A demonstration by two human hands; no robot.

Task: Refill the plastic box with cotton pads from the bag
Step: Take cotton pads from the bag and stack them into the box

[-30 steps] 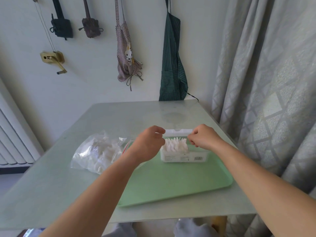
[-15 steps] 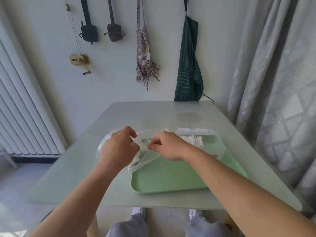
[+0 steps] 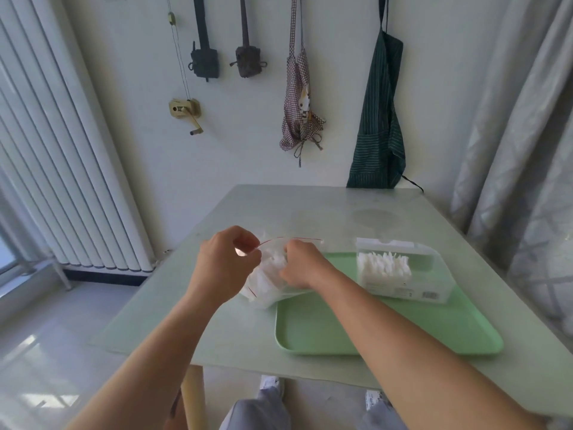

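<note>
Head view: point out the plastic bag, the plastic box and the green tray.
plastic bag point(image 3: 267, 285): head view, lower body of the bag between the hands.
plastic box point(image 3: 403, 288): head view, clear front wall.
green tray point(image 3: 341, 330): head view, bare floor near the front.

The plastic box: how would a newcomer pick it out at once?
Find the green tray on the table's right side. The plastic box stands on its far right part, clear-walled with white pads upright inside, unlike the soft bag in both hands.
</note>
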